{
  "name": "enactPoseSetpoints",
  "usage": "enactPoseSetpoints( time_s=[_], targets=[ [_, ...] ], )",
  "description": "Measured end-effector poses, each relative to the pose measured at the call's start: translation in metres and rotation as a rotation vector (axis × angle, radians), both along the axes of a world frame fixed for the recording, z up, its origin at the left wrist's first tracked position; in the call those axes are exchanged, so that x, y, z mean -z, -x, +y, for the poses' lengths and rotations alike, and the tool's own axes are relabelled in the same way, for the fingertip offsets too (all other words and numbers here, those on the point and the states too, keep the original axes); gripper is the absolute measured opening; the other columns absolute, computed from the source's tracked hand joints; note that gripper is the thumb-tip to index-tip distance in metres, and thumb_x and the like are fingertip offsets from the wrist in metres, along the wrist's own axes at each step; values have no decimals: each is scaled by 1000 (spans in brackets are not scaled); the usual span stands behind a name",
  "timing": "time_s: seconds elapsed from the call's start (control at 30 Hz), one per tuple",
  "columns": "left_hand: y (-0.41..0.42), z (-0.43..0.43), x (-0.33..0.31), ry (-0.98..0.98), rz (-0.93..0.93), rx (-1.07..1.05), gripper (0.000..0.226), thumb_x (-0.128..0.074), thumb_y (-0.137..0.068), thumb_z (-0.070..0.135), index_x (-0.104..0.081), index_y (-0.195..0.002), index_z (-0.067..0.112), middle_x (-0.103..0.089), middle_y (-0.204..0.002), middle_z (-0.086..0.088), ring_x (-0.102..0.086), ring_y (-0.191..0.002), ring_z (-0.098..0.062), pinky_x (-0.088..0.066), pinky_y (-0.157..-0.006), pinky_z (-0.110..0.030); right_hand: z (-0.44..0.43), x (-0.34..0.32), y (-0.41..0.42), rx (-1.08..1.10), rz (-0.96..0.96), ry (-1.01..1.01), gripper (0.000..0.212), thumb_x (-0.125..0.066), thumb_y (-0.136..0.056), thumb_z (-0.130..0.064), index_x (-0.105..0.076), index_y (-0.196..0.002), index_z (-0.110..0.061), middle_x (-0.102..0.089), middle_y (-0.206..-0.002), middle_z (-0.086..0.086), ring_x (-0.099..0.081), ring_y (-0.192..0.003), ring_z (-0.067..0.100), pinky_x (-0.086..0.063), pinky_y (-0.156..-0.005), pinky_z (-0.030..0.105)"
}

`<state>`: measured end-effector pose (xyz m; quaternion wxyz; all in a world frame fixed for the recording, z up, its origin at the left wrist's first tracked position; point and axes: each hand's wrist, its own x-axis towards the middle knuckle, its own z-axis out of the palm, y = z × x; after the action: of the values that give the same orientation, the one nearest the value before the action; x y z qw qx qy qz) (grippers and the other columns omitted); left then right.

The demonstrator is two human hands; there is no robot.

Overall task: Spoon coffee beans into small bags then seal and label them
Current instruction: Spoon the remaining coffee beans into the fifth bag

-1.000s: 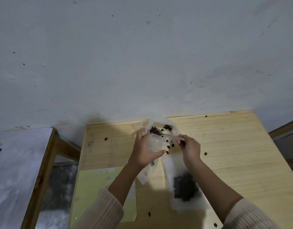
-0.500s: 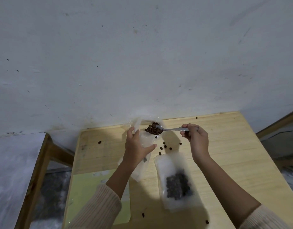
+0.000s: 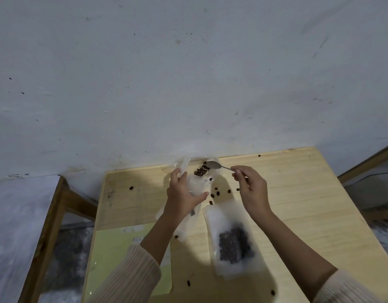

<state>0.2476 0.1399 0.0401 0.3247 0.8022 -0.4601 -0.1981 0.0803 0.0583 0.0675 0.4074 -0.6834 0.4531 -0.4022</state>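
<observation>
Gripped the small clear bag (image 3: 196, 185) in the left hand (image 3: 182, 193), thumb across the near face and fingers curled round the far edge, above the wooden table (image 3: 298, 193). Held its mouth open and tilted toward the wall (image 3: 188, 84), lower end hanging down past the wrist. Could not tell whether that lower end touched the tabletop.

Pinched the handle of the metal spoon (image 3: 219, 166) between thumb and fingertips of the right hand (image 3: 252, 189), remaining fingers loosely curled, bowl reaching left to the bag's mouth. Showed mostly bare grey metal in the bowl. Had a dark string of coffee beans (image 3: 200, 170) just below and left of the bowl, inside the open top of the bag. Made out one more dark bean low in the same bag, beside the left wrist.

Had a second bag (image 3: 217, 217) lying flat on the table near the right forearm, with a dark heap of beans in its lower half. Had loose beans (image 3: 217, 193) scattered on the wood between the two hands, and single ones near the far edge, toward the left side and along the near edge.

Had a pale green sheet (image 3: 114, 248) flat on the near left part of the table, partly under the left forearm, faint marks on it too blurred to read. Wore ribbed cream sleeves (image 3: 134, 274) on both arms.
</observation>
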Motion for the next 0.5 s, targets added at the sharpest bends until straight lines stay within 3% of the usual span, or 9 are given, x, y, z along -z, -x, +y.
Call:
enactPoseSetpoints(
  time_s=[0.13,0.27,0.5],
  targets=[
    [1,1,1,-18,16,12,85,-82,-64,41,-46,-132,3,-27,-146,-9,-36,-130,-25,-38,-105,-44,7,19,-7,-9,89,86,26,-50,-93,-2,-65,-114,-7,-63,-110,-5,-58,-102,6,-39,-91,5],
    [0,6,3,-64,60,38,88,-79,-66,45,-41,-136,8,-22,-149,-2,-35,-132,-25,-36,-107,-42,5,30,-21,45,50,-1,27,-48,-95,-5,-63,-117,-8,-64,-116,-1,-57,-108,9,-40,-94,6],
    [2,10,2,-103,79,135,89,-77,-70,45,-36,-140,11,-13,-153,2,-28,-136,-23,-31,-110,-40,-2,43,-33,224,-92,-167,26,-48,-96,-10,-63,-117,-4,-64,-106,-3,-60,-101,9,-41,-86,0]
  ],
)
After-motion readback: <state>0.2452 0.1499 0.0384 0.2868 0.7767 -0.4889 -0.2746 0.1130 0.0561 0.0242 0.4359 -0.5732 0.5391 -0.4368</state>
